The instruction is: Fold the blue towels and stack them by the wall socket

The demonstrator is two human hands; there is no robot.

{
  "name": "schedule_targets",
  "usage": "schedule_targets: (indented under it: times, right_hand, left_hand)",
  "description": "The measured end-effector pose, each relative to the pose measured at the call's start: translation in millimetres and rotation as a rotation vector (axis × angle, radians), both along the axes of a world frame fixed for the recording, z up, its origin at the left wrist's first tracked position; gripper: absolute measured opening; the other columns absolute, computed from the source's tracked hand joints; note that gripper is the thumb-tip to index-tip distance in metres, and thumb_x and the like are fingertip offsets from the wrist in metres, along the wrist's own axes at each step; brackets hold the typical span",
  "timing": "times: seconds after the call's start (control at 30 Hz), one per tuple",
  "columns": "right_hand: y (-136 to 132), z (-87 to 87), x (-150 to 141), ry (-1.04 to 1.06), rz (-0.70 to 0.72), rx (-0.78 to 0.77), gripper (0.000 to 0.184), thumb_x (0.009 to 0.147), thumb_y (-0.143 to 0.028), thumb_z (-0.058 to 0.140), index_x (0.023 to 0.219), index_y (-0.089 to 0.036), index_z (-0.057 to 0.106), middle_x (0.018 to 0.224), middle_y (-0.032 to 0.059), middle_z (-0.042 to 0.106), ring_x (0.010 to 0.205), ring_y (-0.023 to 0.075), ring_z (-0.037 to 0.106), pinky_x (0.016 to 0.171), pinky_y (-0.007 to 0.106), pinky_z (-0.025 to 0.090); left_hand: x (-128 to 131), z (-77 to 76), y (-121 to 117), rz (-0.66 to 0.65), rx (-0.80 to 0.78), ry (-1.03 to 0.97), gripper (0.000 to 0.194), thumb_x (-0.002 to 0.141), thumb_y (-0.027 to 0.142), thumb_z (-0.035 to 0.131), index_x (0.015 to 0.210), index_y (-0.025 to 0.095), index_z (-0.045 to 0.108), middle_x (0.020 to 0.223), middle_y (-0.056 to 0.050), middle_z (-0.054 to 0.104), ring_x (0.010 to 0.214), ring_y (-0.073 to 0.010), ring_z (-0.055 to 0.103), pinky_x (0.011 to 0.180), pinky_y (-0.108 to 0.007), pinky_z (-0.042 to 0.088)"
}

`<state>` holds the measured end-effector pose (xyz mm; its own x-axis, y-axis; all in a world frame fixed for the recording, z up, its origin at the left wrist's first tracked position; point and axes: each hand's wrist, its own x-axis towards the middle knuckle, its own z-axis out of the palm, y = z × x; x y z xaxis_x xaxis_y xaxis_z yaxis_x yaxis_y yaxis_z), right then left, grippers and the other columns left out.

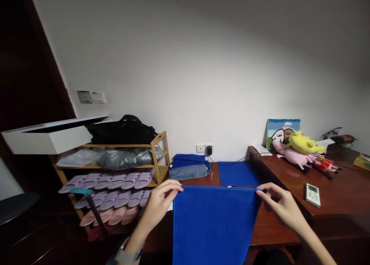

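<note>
Over the wooden desk [276, 228], I see a light, limp blue microfiber towel [215, 222] hanging from its top corners, the best grip points, each pinched between thumb and fingers of the left hand [157, 207] and right hand [281, 207].

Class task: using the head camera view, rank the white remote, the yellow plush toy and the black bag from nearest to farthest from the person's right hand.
From the right hand, pinching the blue cloth:
1. White remote: on the wooden desk, just to the hand's right.
2. Yellow plush toy: farther back on the desk.
3. Black bag: far left, on top of the shelf rack.
</note>
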<state>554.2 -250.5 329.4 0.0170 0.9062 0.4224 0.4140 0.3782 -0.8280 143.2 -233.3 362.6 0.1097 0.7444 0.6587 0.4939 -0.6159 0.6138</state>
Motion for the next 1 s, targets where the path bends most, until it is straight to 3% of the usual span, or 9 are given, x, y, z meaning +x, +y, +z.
schedule_targets:
  times: [0.13,0.33,0.47,0.73,0.87,1.0]
  right_hand:
    - [7.6,-5.4,-10.6,-0.035,0.020,0.006,0.044,0.088,-0.066,0.066,0.091,-0.023,0.073,0.053,-0.0043,0.056,0.050,0.0141,0.055,0.051,0.025,0.045]
    - [6.8,-4.3,-16.9,-0.034,0.011,0.007,0.045,0.085,-0.068,0.069,0.085,-0.024,0.074,0.051,-0.0043,0.055,0.048,0.0137,0.052,0.048,0.025,0.043]
    - [6.3,-2.1,-15.5,-0.025,-0.001,0.039,0.045,0.085,-0.068,0.069,0.085,-0.024,0.075,0.050,-0.0044,0.053,0.047,0.0132,0.051,0.044,0.024,0.042]
    - [-9.6,1.5,-5.5,0.160,-0.080,0.162,0.036,0.086,-0.058,0.075,0.101,-0.025,0.074,0.052,-0.0036,0.061,0.044,0.0154,0.057,0.046,0.026,0.051]
    - [23.7,1.6,-18.2,0.257,-0.086,0.137,0.044,0.086,-0.062,0.074,0.107,-0.023,0.071,0.061,-0.0002,0.069,0.052,0.0184,0.066,0.052,0.028,0.055]
    - [103.1,-13.1,-38.2,0.232,-0.078,0.080,0.051,0.088,-0.069,0.066,0.107,-0.022,0.068,0.079,0.0062,0.077,0.070,0.0234,0.075,0.060,0.031,0.059]
  left_hand:
    - [-8.9,-18.4,23.3,0.035,-0.022,-0.044,0.022,0.090,0.034,0.062,0.078,0.027,0.080,0.094,-0.004,0.080,0.093,-0.0214,0.075,0.086,-0.031,0.060]
    - [-19.7,-26.4,19.4,0.084,0.017,0.003,0.025,0.094,0.036,0.061,0.082,0.027,0.081,0.098,-0.005,0.080,0.095,-0.0212,0.075,0.088,-0.032,0.060]
    - [-19.3,-21.3,9.8,0.111,0.059,0.040,0.028,0.096,0.037,0.060,0.082,0.029,0.082,0.100,-0.004,0.080,0.095,-0.0205,0.075,0.087,-0.030,0.061]
    - [-12.7,4.2,-35.3,0.107,0.165,0.026,0.024,0.097,0.035,0.061,0.091,0.032,0.084,0.104,-0.002,0.080,0.097,-0.0203,0.075,0.083,-0.029,0.062]
    - [-8.9,-0.9,-16.4,0.095,0.113,-0.004,0.020,0.095,0.037,0.066,0.089,0.032,0.084,0.101,-0.002,0.081,0.095,-0.0204,0.076,0.086,-0.030,0.063]
    - [-5.5,-37.9,21.3,0.072,-0.037,-0.126,0.022,0.090,0.044,0.070,0.086,0.027,0.084,0.096,-0.005,0.083,0.092,-0.0226,0.077,0.083,-0.032,0.065]
